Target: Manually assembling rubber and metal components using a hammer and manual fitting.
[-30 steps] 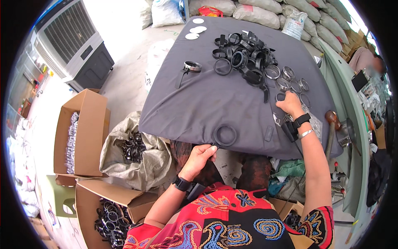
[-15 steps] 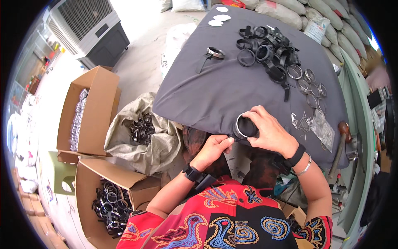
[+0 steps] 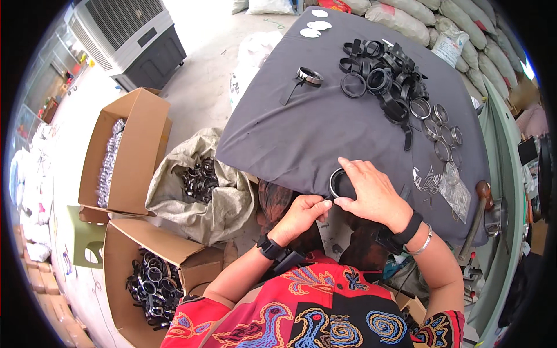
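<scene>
At the near edge of the table I hold a black ring with a silver metal rim [image 3: 332, 183]. My right hand [image 3: 376, 194] is closed round its right side, fingers over the top and thumb below, hiding much of it. My left hand [image 3: 301, 217] pinches the ring's lower left edge between thumb and forefinger; the exact spot is covered by the fingertips. A similar ring with a black tail [image 3: 310, 77] lies alone farther up the grey cloth [image 3: 272, 133]. To its right is a heap of black rings and straps [image 3: 380, 75].
Bare metal rings [image 3: 442, 134], small metal pins [image 3: 429, 181], a clear plastic bag [image 3: 455, 194] and a hammer [image 3: 477, 217] lie at right. White discs [image 3: 319, 25] are at the far corner. On my left stand a sack [image 3: 223, 214] and cardboard boxes [image 3: 139, 156] of parts.
My right hand has shifted round the ring and covers more of it, with its fingers straighter. The ring has turned slightly. My left hand stays at its lower edge.
</scene>
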Available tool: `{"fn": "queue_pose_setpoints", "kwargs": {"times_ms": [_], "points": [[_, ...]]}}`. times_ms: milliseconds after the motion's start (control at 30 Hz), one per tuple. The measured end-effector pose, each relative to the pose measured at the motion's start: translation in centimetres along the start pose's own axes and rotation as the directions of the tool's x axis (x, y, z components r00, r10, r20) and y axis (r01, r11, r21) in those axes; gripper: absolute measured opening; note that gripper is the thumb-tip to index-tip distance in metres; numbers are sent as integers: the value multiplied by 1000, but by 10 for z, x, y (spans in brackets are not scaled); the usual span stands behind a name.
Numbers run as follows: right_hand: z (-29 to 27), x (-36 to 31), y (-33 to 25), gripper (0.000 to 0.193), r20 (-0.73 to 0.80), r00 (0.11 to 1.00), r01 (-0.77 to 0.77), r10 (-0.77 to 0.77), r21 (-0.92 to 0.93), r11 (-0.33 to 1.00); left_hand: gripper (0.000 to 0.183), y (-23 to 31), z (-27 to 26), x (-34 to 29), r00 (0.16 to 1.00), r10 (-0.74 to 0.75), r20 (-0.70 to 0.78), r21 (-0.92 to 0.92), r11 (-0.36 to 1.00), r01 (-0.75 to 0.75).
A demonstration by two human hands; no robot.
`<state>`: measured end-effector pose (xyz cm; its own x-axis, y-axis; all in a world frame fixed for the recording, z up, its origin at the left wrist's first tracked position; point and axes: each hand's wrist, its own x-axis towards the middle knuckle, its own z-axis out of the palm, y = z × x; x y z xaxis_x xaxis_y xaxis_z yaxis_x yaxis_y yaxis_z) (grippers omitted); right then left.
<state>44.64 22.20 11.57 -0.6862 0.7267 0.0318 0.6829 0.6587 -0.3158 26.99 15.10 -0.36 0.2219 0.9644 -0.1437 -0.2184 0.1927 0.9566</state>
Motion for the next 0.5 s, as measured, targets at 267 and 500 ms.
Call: {"fn": "queue_pose_setpoints", "kwargs": {"times_ms": [267,500], "points": [[-10,-9,-19,64,-309,848,336,-431,-315,887,33,2,0,-2,1000,5,2,42,999,-5],[-11,-17,-17,66,-341,824,365,-453,-293,884,32,4,0,-2,1000,7,20,-4,1000,-7]]}}
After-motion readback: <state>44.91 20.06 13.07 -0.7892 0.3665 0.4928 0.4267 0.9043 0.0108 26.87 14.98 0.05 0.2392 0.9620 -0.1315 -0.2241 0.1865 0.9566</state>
